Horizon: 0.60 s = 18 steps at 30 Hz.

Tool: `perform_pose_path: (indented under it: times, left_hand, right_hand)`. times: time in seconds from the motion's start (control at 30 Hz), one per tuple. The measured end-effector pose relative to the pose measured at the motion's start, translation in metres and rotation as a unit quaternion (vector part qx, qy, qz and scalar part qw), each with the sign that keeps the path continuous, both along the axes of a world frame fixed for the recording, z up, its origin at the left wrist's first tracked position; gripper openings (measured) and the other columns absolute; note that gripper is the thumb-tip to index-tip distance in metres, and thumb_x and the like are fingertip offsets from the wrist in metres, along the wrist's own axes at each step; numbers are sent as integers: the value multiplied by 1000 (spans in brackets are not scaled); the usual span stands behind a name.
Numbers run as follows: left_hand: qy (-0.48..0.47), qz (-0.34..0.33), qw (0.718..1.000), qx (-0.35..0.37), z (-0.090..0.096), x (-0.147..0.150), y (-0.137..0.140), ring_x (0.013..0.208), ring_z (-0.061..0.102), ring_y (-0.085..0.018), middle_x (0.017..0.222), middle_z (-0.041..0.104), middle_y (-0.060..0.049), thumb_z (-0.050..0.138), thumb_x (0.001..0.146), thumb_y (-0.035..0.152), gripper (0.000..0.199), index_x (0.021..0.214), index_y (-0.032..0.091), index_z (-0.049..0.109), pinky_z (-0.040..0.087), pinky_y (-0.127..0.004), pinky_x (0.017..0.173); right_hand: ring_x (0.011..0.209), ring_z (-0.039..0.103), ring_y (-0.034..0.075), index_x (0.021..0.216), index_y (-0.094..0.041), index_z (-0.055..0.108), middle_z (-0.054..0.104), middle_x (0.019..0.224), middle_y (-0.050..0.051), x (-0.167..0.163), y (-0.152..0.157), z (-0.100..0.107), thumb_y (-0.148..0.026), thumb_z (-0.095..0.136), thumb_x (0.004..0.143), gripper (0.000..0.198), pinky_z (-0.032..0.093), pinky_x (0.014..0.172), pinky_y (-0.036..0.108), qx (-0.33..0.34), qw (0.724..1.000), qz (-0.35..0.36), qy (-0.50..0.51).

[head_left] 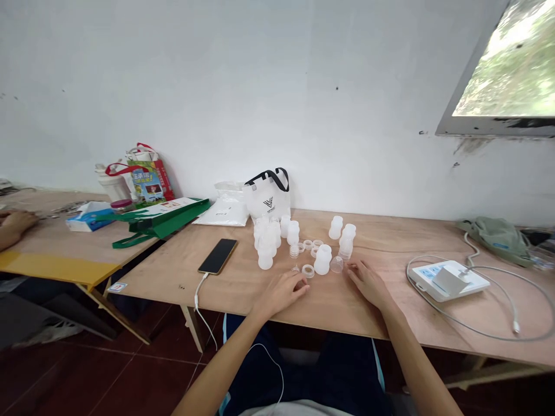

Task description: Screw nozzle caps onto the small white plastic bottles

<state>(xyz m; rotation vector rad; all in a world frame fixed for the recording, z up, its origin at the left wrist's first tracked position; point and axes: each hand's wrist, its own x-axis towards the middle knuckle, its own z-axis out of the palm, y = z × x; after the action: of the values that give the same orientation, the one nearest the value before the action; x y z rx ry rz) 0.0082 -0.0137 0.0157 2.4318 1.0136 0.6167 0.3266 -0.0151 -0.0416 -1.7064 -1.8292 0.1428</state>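
White translucent plastic bottles [322, 260] with pinched waists stand on the wooden desk [165, 286], in front of the seated person. One stands alone near the front, a close cluster stands to its left, and a few more stand behind it to the right. Pale rings [308, 271] lie among them, one just in front of the lone bottle and the others behind. A clear cap [336, 264] lies just to the right of that bottle, and a small threaded piece [293, 251] is near the cluster.

The left hand [282, 292] rests on the desk just before the front ring, fingers loosely bent and nothing visible in its grasp; whether its fingertips touch the ring cannot be told. The right hand [366, 282] lies palm down with fingers loosely spread, its tips just beside the clear cap, and holds nothing visible.

Left of the cluster lies a dark smartphone [218, 256] with a white cable [196, 297] plugged in. Behind the bottles, a white tote bag [269, 202] with black handles leans against the wall, next to a white plastic package [225, 208]. To the right are a white power strip [448, 281], a looped gray cable and a green cloth item [494, 238]. At far left, another person's hand [18, 222] rests on a neighboring table.
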Motion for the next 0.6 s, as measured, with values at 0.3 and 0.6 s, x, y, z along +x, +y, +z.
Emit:
perform_pose_path:
  times: [0.3,0.6]
  left_hand:
    - [20,21,999,40,-8,3,4,82,60,-19,87,64,-1,52,99,31,16,91,21,62,38,-29,68]
    - [10,18,999,41,-14,2,7,84,60,-19,89,65,-1,55,97,31,13,91,22,62,38,-28,69]
  right_hand:
    - [69,59,21,84,-22,59,65,79,5,-14,-8,22,-57,42,98,41,43,62,30,79,995,-50,40]
    - [70,64,19,80,-23,67,71,76,3,-90,-18,29,-33,44,99,32,38,64,27,-64,988,50,-128]
